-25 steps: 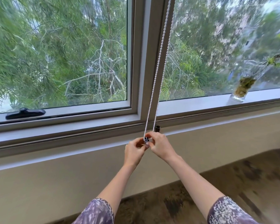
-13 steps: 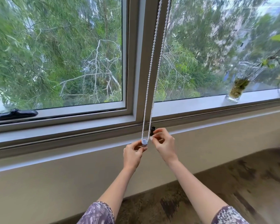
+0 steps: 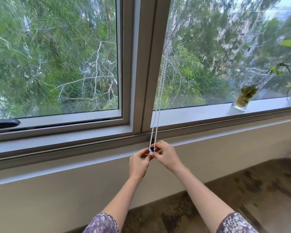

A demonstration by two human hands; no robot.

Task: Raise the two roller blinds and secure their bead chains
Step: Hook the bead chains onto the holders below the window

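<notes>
A white bead chain (image 3: 160,91) hangs as a double strand in front of the grey window mullion (image 3: 141,64), down to the sill. Its bottom loop runs round a small dark chain holder (image 3: 152,149) just below the sill. My left hand (image 3: 139,163) pinches at the loop from the left. From the right, my right hand (image 3: 166,157) has its fingertips on the same loop and holder. Both blinds are out of view above the frame's top edge; the panes are uncovered.
A glass jar with a green plant cutting (image 3: 244,98) stands on the right sill, with a leafy stem (image 3: 286,68) reaching right. A black window handle (image 3: 3,122) lies at the left frame. Below the sill is a beige wall (image 3: 57,190); patterned carpet (image 3: 242,190) covers the floor.
My view shifted left. My right hand came back in from the right and closed on the chain loop at the holder, touching my left hand's fingertips again.
</notes>
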